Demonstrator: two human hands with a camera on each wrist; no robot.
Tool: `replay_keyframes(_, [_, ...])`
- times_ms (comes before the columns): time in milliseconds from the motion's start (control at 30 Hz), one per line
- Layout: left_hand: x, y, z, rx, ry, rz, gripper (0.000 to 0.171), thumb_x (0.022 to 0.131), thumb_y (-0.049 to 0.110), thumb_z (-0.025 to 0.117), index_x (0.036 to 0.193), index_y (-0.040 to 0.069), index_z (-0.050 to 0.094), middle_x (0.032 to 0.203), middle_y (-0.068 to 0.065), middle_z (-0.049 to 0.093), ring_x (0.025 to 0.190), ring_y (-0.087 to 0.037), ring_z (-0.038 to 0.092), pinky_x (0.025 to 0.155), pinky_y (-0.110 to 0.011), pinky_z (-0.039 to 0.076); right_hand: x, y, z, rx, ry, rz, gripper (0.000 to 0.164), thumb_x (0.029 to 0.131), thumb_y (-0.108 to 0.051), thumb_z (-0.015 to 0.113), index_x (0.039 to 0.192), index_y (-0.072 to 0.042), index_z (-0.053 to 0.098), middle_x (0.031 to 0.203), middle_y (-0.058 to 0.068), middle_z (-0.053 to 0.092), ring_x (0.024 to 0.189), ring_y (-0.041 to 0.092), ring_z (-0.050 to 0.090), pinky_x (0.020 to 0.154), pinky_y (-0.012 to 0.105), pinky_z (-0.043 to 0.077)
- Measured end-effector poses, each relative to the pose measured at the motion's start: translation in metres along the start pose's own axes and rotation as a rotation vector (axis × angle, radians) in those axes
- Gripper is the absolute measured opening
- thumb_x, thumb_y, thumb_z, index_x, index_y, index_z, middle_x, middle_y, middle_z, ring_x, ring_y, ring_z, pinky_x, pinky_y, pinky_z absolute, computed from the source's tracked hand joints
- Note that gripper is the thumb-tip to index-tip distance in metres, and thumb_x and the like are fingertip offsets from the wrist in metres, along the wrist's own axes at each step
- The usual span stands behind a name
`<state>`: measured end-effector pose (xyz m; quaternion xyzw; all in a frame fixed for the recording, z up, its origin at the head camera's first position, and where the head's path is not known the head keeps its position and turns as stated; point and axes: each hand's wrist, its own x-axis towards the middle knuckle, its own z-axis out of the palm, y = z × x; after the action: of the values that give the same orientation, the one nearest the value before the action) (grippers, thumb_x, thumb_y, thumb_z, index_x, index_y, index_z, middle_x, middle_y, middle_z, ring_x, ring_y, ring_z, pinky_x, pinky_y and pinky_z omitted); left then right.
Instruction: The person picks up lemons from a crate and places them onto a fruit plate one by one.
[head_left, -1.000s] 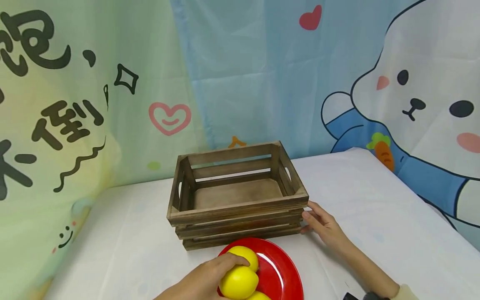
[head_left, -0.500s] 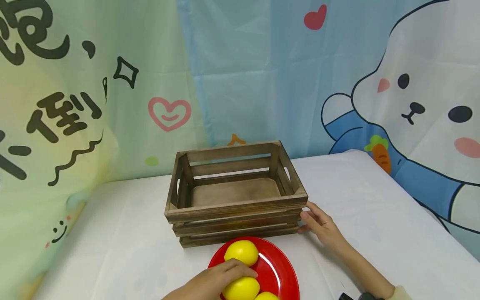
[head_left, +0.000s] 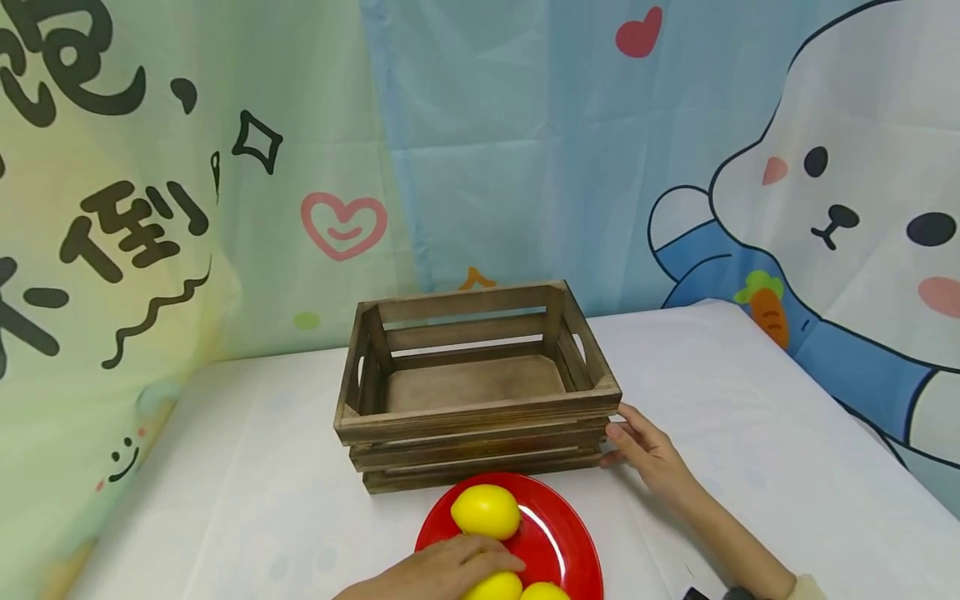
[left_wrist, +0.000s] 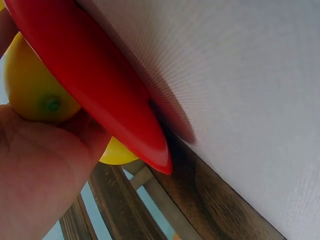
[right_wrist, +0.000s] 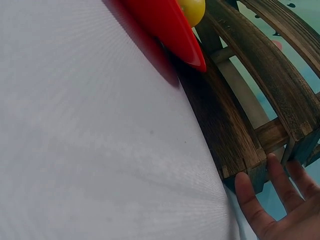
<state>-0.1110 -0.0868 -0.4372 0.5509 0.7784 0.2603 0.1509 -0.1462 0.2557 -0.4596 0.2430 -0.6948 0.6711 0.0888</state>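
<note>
A red plate [head_left: 566, 542] holds several yellow lemons in the head view. My left hand [head_left: 450, 568] reaches over it from the front and grips one lemon [head_left: 493, 587], its fingers bent across the top. A second lemon [head_left: 486, 512] lies just behind that hand; a third lemon [head_left: 545, 592] is cut by the bottom edge. In the left wrist view, the gripped lemon [left_wrist: 42, 92] sits against my palm, close over the plate. My right hand [head_left: 651, 454] touches the right end of a slatted wooden crate [head_left: 480, 450] with extended fingertips.
The crate stands behind the plate with its top open and its wooden bottom [head_left: 472, 385] bare. A white cloth [head_left: 225, 467] covers the table. Behind hangs a printed curtain [head_left: 480, 167] with a cartoon bear.
My left hand has drawn slightly towards me with its lemon, and a gap has opened to the lemon behind. The right hand stays at the crate. The head view has shifted slightly.
</note>
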Motion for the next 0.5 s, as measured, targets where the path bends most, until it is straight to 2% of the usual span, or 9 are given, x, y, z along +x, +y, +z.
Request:
replay_keyframes(233, [-0.0018,-0.0021,0.0021,-0.036,-0.015,-0.019,0.068,0.088,0.041,0.068,0.146,0.029,0.035,0.138,0.008,0.046,0.122,-0.005,0.045,0.095,-0.02,0.047,-0.0008,-0.0028,-0.0009,-0.035,0.013,0.033,0.059,0.1,0.006,0.043,0.134,-0.041,0.051,0.107,-0.015,0.066,0.075,0.014,0.069,0.071,0.025,0.057])
replay_keyframes(500, [-0.0037,-0.0022,-0.0005,-0.029,-0.036,-0.025,0.07,0.088,0.041,0.068,0.148,0.028,0.033,0.144,0.005,0.042,0.126,-0.008,0.044,0.094,-0.02,0.047,-0.0005,-0.0009,-0.0008,0.001,-0.005,0.018,0.058,0.1,0.007,0.043,0.135,-0.038,0.052,0.108,-0.014,0.067,0.075,0.014,0.069,0.072,0.025,0.057])
